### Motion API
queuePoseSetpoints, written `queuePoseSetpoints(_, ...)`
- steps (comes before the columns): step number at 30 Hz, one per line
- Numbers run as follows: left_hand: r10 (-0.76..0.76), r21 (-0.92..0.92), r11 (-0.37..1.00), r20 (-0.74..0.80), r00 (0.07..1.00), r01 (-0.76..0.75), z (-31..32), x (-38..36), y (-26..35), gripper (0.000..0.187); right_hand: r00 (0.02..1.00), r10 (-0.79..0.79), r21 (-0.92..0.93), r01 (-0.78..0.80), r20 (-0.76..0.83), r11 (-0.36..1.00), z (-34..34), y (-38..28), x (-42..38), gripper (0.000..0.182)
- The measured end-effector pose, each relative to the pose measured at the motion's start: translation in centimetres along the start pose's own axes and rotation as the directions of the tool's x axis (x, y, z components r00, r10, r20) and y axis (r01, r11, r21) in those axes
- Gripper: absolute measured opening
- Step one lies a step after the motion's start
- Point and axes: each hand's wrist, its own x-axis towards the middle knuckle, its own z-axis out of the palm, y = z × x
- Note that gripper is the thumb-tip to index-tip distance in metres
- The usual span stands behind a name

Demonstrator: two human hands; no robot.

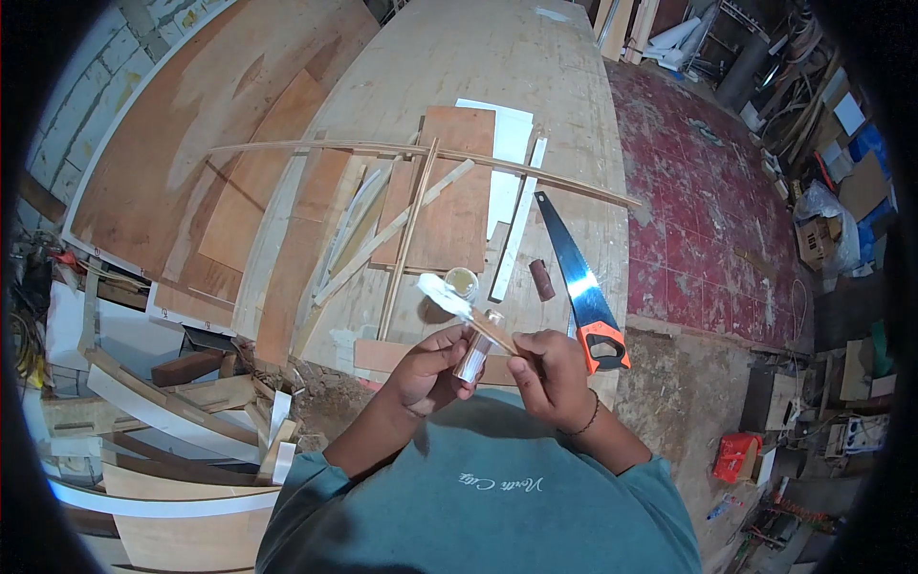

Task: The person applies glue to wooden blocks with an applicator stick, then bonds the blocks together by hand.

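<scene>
My right hand is closed on the end of a flat wooden stick. A thick lump of white paste coats the stick's far end. In the closed fingers of my left hand is a small clear, shiny cylinder, which looks like a little bottle or tube; the stick passes across its top. Just beyond the paste stands a round open jar with something yellowish inside, partly hidden by the lump. A handsaw with an orange and black handle lies right of my hands.
On the plywood worktop lie a reddish-brown board, a white sheet, a pale strip, a short brown roll and long thin wooden strips. Wood offcuts crowd the left floor; clutter lines the right wall.
</scene>
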Motion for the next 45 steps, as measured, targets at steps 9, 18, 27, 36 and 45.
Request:
queuePoseSetpoints(9, 0.044, -0.035, 0.998, -0.130, 0.990, -0.049, -1.2, -0.1, -0.4, 0.049, 0.970, -0.087, 0.093, 0.068, 0.227, 0.993, 0.5, -0.9, 0.2, 0.022)
queuePoseSetpoints(18, 0.070, -0.045, 0.996, -0.046, 0.996, -0.072, -1.1, -0.4, -0.7, 0.046, 0.976, -0.199, 0.141, 0.186, 0.088, 0.972, 1.2, 0.0, 0.0, 0.033)
queuePoseSetpoints(27, -0.048, 0.038, 0.998, 0.012, 0.999, 0.048, -0.6, -0.6, -0.1, 0.046, 0.982, 0.022, -0.088, -0.039, -0.188, 0.995, 1.0, 2.4, 0.1, 0.024)
queuePoseSetpoints(36, 0.029, 0.063, 0.998, -0.118, 0.993, -0.021, -0.3, -0.7, 0.4, 0.042, 0.946, 0.310, 0.291, -0.272, -0.092, 0.917, 1.2, 2.3, 0.2, 0.014)
queuePoseSetpoints(45, 0.264, 0.233, 0.952, -0.302, 0.916, -0.197, -2.0, -2.9, 1.3, 0.035, 0.887, 0.459, -0.294, -0.428, 0.044, 0.855, 3.1, 7.2, 1.8, 0.012)
